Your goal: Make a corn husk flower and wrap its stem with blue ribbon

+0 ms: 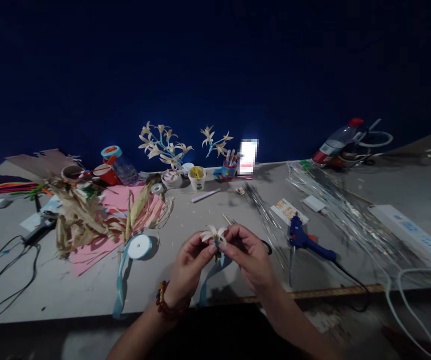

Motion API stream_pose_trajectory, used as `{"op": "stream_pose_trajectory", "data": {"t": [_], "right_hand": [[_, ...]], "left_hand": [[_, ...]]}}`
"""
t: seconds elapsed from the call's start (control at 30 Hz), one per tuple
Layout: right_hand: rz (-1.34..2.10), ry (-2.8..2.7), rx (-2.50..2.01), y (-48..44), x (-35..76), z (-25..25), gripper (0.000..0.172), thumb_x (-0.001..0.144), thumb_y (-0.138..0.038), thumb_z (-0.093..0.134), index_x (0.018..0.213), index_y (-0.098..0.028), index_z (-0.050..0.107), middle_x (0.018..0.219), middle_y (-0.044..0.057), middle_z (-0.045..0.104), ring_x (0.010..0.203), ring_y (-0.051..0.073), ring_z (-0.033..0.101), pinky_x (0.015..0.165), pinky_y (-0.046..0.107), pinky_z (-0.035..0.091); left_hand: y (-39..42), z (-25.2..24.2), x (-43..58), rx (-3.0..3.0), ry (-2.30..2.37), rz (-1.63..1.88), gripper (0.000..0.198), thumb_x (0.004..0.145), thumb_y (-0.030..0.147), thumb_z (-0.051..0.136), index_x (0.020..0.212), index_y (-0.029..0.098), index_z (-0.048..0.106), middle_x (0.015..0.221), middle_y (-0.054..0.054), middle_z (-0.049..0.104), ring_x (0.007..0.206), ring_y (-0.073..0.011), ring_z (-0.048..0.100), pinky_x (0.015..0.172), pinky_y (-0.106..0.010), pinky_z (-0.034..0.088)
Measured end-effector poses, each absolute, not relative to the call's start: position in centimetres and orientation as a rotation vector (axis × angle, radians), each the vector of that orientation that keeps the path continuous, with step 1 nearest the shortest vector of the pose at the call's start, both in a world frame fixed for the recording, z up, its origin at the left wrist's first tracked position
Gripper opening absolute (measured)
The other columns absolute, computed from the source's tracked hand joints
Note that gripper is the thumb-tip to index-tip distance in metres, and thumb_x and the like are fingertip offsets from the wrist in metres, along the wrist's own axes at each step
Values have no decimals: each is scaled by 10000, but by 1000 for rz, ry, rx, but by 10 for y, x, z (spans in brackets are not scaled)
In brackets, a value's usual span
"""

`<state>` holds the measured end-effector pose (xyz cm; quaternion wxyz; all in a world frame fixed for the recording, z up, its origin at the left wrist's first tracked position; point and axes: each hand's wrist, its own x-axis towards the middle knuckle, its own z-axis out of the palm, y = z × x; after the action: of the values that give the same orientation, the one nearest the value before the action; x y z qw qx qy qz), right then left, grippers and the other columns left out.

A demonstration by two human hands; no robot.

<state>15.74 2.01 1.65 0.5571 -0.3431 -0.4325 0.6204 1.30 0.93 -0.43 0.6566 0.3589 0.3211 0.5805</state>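
Both hands meet above the table's front part around a pale husk-like flower (215, 234) with spread petals. My left hand (192, 262) pinches the flower's base from the left, a beaded bracelet on its wrist. Fingers of my right hand (251, 255) close on the same base from the right. A strip of light-blue ribbon (209, 280) hangs below the fingers; its upper end is hidden by them. To the left stands a roll of blue ribbon (139, 247) with its loose end over the table edge. Right of my hands lies a blue glue gun (309, 240).
Dried corn husks (83, 215) lie on pink paper (95, 255) at left. Finished flower sprays (166, 145), cups and a lit phone (248, 157) line the back wall. Metal wires (264, 215), plastic-wrapped stems (343, 210), a power strip (410, 235) and a tilted bottle (335, 142) occupy the right.
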Motion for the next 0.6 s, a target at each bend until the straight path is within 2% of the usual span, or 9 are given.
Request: {"op": "stream_pose_trajectory", "data": {"t": [0.2,0.43,0.6], "right_hand": [[1157,-1159,-888,18,155,12,46,804,-260,755,832,-245,722,814,0,673,812,163,618,771,281,485],[1133,-1132,-837,19,149,10,49,817,-272,745,799,-231,725,787,7,669,733,160,622,702,286,510],[1133,-1142,-836,19,147,7,45,820,-279,755,802,-240,742,767,7,651,727,163,609,676,289,501]], "left_hand": [[13,-8,11,798,712,1319,132,795,259,799,874,183,725,803,0,631,751,-115,566,739,-222,480],[16,-4,11,798,673,1289,154,778,275,812,835,170,714,781,-2,636,731,-118,577,736,-241,484],[18,4,13,699,642,1255,237,699,300,868,765,160,689,726,10,631,657,-104,564,672,-232,475]]}}
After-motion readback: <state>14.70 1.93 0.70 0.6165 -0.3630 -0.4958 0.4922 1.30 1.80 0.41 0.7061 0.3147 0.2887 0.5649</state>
